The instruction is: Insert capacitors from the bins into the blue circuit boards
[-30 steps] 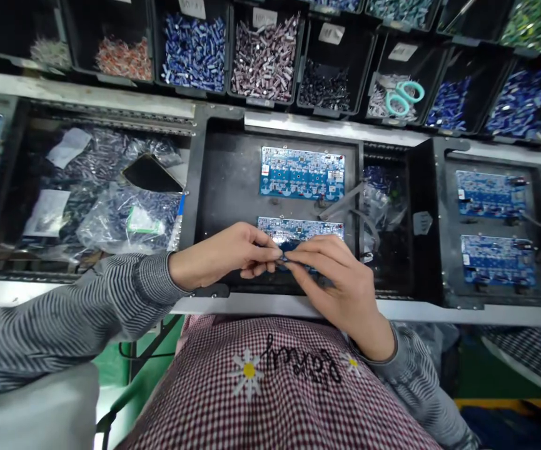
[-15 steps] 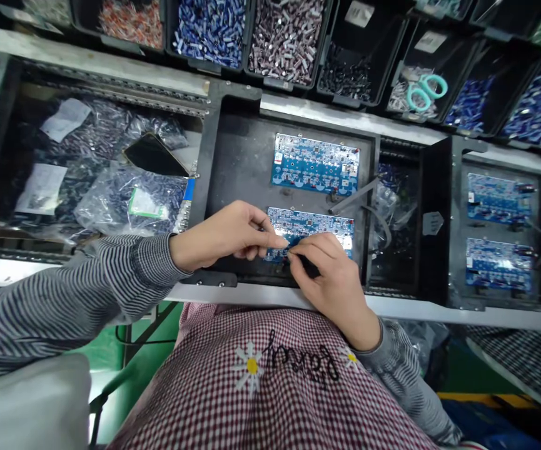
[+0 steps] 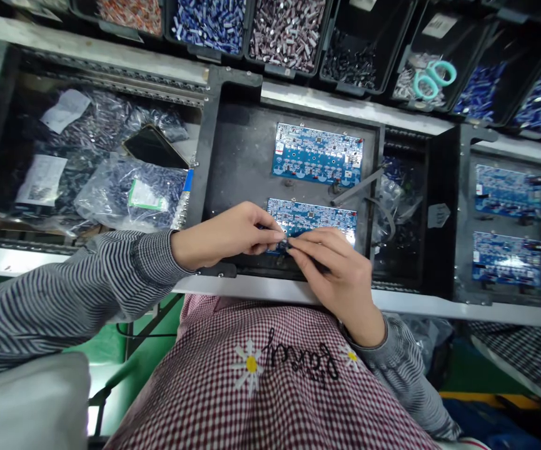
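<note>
Both hands meet over the lower left part of a blue circuit board (image 3: 314,215) lying in a black tray (image 3: 242,144). My left hand (image 3: 246,234) is closed, thumb and forefinger pinched at a tiny dark piece, too small to name. From the other side my right hand (image 3: 333,256) pinches at the same spot, its fingertips almost touching the left ones. The hands cover the board's lower edge. A second blue circuit board (image 3: 318,153) lies above it in the same tray, with a grey strap (image 3: 357,187) crossing near its lower right corner.
Black bins (image 3: 298,37) of small components run along the back; one holds turquoise-handled scissors (image 3: 434,80). At left lie bagged components (image 3: 124,187) and a dark flat phone-like object (image 3: 155,147). Another tray with two boards (image 3: 509,190) stands at right. A metal rail (image 3: 251,290) edges the front.
My fingertips have come closer together, with the small dark piece now showing between them. The right hand has turned slightly. The whole view has shifted a little.
</note>
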{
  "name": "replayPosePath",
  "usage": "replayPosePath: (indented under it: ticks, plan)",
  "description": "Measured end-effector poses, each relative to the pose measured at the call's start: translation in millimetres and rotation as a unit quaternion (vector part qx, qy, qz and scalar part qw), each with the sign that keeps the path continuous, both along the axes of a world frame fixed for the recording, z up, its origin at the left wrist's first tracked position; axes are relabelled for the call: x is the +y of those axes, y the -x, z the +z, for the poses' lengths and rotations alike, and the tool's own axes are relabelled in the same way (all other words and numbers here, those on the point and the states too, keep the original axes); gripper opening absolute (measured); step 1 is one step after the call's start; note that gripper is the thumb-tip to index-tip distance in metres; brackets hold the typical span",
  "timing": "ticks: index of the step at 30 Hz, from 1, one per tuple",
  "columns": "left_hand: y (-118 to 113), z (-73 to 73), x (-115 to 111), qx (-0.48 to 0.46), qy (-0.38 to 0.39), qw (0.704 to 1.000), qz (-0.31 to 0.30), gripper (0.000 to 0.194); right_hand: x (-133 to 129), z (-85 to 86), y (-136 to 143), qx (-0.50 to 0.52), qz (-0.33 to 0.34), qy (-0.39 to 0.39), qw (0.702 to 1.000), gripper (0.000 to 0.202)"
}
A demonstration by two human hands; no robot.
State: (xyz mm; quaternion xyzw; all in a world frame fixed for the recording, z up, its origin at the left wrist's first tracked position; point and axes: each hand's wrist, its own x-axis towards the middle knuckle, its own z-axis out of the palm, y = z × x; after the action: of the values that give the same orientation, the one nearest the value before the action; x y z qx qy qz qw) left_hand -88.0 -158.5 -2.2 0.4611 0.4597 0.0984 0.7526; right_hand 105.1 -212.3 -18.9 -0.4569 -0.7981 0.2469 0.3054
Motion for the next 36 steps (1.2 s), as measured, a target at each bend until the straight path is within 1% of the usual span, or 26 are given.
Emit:
replayPosePath:
  ticks: [1,3,5,7,9,13,17,20,23,27,30,32,34,36]
  plan:
    - [-3,1.1,0,-0.01,0.003,1.0,-0.011,0.023,-1,2.3,-1,0.008,-0.011,0.0,1.0,0.021]
    - [-9,4.0,0,0.001,-0.006,1.0,-0.027,0.021,-2,6.3,-5,0.007,-0.031,0.005,0.999,0.019]
    - [-13,6.5,0,0.023,-0.018,0.999,-0.022,0.018,-3,8.1,-12,-0.015,-0.047,0.016,0.999,0.015]
    - [-14,6.8,1,0.021,-0.015,1.0,-0.004,0.016,-4,7.3,-20,-0.044,-0.057,0.024,0.997,0.012]
    - [-15,4.7,2,0.001,-0.004,1.0,0.007,0.014,-4,5.1,-27,-0.067,-0.051,0.032,0.996,0.011]
    - [-16,-0.1,0,-0.015,0.002,1.0,0.014,0.025,-3,2.2,-30,-0.074,-0.034,0.036,0.996,0.011]
    - [-19,-0.6,-2,-0.021,-0.003,0.999,0.035,0.02,-2,2.2,-28,-0.076,-0.025,0.028,0.996,0.01]
    - [-18,-1.3,-3,-0.013,-0.023,1.0,0.017,0.013,-1,1.1,-30,-0.084,-0.012,0.021,0.996,0.012]
    - [-15,-2.6,-4,0.005,-0.028,1.0,-0.005,0.016,0,-1.4,-34,-0.087,0.011,0.012,0.996,0.02]
    - [-17,-1.8,-5,0.002,-0.008,1.0,0.008,0.015,-1,-2.8,-35,-0.074,0.024,0.015,0.997,0.023]
    - [-24,0.9,-6,-0.036,0.019,0.999,0.022,0.02,-4,2.7,-32,-0.023,-0.003,0.013,1.0,0.023]
    - [-30,3.6,-6,-0.062,0.029,0.998,0.013,0.025,-6,8.6,-32,0.009,-0.021,0.007,1.0,0.021]
    - [-36,6.8,-5,-0.054,0.019,0.998,0.0,0.025,-8,13.5,-35,0.01,-0.036,0.006,0.999,0.018]
    - [-39,9.6,-4,-0.024,0.001,1.0,-0.006,0.023,-8,15.0,-43,-0.019,-0.059,0.007,0.998,0.014]
